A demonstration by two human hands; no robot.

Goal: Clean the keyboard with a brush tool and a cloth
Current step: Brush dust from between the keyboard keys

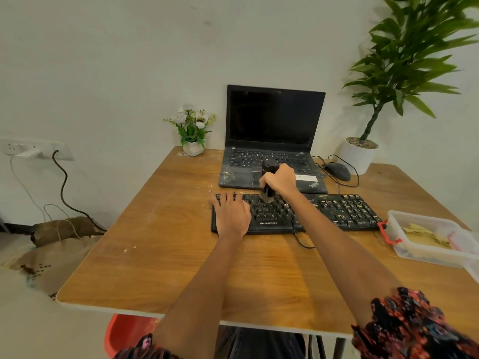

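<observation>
A black keyboard (337, 211) lies across the middle of the wooden table (181, 255), with pale crumbs scattered over its right half. My right hand (281, 178) grips a black brush (268, 196) upright, its bristles touching the top key rows left of centre. My left hand (232, 212) lies flat with spread fingers on the keyboard's left end, holding nothing. No cloth can be made out for certain.
An open, dusty black laptop (272, 141) stands right behind the keyboard. A black mouse (338, 171) with its cable lies to the laptop's right. A clear plastic box (430, 237) sits at the right edge. A small flower pot (193, 147) and a large potted plant (359, 154) stand at the back.
</observation>
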